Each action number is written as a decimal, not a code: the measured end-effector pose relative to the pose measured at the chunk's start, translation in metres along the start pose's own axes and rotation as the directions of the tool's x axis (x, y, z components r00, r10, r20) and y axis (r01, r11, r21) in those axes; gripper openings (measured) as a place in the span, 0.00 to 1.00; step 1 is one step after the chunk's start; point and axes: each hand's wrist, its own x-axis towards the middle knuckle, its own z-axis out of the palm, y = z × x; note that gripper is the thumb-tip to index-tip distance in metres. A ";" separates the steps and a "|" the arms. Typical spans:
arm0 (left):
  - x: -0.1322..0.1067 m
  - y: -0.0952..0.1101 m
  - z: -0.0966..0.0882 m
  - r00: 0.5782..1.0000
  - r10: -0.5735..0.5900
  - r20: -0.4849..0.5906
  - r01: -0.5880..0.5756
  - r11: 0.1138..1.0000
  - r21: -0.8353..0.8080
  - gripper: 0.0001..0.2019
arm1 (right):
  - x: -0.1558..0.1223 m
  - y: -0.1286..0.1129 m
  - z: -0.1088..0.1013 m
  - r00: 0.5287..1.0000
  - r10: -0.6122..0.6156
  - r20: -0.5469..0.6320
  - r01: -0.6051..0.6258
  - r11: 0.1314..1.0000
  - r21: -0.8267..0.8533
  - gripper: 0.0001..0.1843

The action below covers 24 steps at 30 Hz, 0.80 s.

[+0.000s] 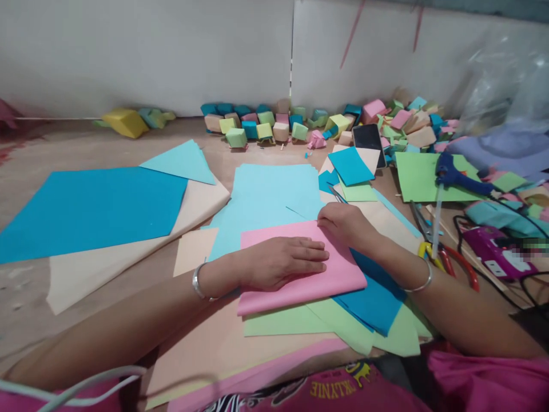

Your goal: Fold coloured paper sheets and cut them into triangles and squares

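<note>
A pink sheet of paper [300, 286], folded over with a rounded fold along its near side, lies in front of me on other sheets. My left hand [287, 260] rests flat on it with the fingers stretched out to the right. At the sheet's far right corner, my right hand [343, 223] is closed, fingertips pinching the paper edge. Light blue sheets [274, 189] lie just beyond. Under the pink paper's right side are dark blue sheets [377, 292], and light green sheets [291, 320] show along its near edge.
Scissors [422, 223] with red and yellow handles, a blue glue gun [461, 178] and a purple box [497, 252] with cables lie right. Small folded paper boxes [257, 129] line the wall, near a dark phone [369, 143]. A large blue sheet [98, 212] lies left.
</note>
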 end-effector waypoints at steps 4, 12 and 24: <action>-0.003 0.005 0.002 0.999 -0.003 -0.033 0.002 0.998 -0.056 0.19 | 0.001 0.000 0.000 1.000 -0.004 0.001 0.004 1.000 0.001 0.07; -0.013 0.025 0.008 0.995 0.025 -0.098 -0.034 0.995 -0.093 0.16 | 0.001 0.000 -0.002 1.000 -0.008 0.010 0.008 1.000 -0.006 0.08; -0.036 0.068 0.011 0.991 -0.119 -0.061 0.125 0.985 0.120 0.12 | 0.004 0.001 -0.001 0.999 -0.025 0.031 0.027 0.998 -0.056 0.08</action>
